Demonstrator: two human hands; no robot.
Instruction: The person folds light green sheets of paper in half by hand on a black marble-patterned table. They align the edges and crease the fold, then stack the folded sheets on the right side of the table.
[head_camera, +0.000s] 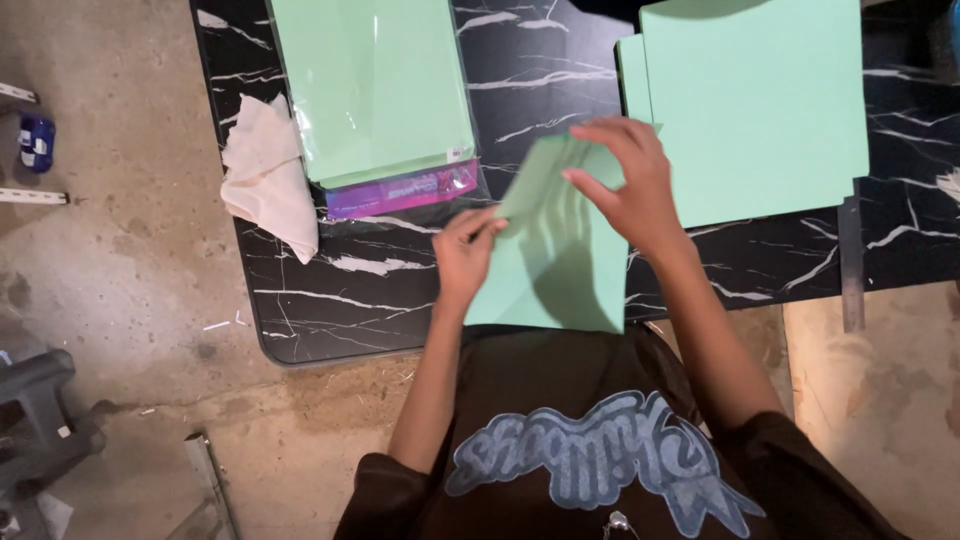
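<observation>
Green paper sheet (560, 270), folded, pinched by left hand (465, 250) and right hand (630, 185); lower edge hidden behind the worktop (330, 300) rim.

green sheet (560, 270): matt paper | pack (375, 90): glossy clear plastic | table (330, 290): smooth marble-look, slight sheen | rag (265, 175): crumpled cloth | floor (110, 250): rough concrete
</observation>
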